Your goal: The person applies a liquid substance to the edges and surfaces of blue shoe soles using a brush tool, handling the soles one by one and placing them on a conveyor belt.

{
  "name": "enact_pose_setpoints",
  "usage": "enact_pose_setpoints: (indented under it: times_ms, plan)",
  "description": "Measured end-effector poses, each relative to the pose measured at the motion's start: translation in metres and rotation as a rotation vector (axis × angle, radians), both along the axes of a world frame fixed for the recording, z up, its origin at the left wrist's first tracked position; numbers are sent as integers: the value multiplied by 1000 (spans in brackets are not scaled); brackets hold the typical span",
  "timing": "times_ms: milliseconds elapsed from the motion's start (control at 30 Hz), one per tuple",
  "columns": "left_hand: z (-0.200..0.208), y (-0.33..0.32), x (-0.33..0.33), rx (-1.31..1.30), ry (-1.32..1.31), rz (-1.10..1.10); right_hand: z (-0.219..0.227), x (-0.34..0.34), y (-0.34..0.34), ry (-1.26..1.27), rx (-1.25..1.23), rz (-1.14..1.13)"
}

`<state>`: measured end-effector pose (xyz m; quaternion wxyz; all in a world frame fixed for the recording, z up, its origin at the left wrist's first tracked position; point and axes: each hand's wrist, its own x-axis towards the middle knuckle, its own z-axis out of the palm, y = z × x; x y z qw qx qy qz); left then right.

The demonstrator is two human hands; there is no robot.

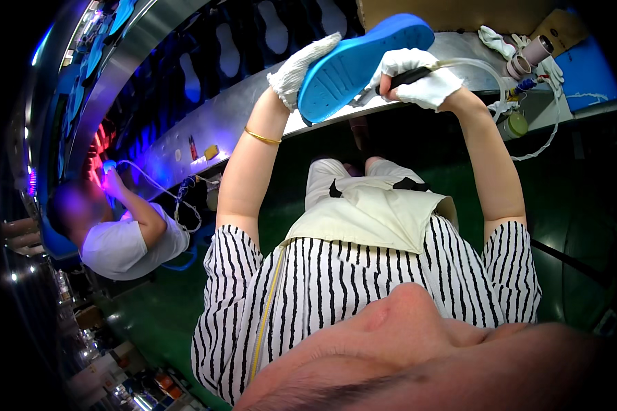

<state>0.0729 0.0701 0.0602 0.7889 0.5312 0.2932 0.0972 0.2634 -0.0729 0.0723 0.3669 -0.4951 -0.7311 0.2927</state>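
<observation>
A bright blue shoe sole (353, 68) is held up above the metal ledge, its grooved face toward me. My left hand (303, 72), in a white knit glove, is closed on the sole's left edge. My right hand (425, 81), in a white glove with bare fingertips showing, wraps around a black-handled tool (410, 75). From that handle a clear hose (485, 65) curves off to the right. The tool's tip is close to the sole's lower right edge; whether it touches cannot be seen.
Behind the metal ledge (178, 151) runs a dark line carrying several grey sole-shaped pads (227, 51). Red-handled pliers (192, 147) and a yellow block (211, 151) lie on the ledge. At right are a spool (538, 48) and loose gloves (495, 42). Another person (134, 236) works at left.
</observation>
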Motion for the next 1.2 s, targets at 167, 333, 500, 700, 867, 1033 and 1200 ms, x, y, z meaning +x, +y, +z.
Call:
enact_pose_setpoints:
  times_ms: [167,333,500,700,867,1033,1200]
  plan:
    - [-18,-4,-5,-326,-487,192,-8,-45,-11,402,-39,-155]
    - [-25,-12,-9,-463,-700,183,-17,-72,-20,422,-55,-51]
    - [-24,-30,-14,-470,-718,293,-11,-65,0,629,47,-230]
    - [-34,-29,-20,-505,-805,268,-6,-88,-5,390,215,-147]
    - [-44,-31,-18,-571,-901,298,-4,-62,16,707,244,-331]
    - [-37,-34,-13,-475,-813,338,7,-94,17,439,359,-285]
    - [-34,-33,-18,-652,-1008,151,-4,-43,36,926,117,-334]
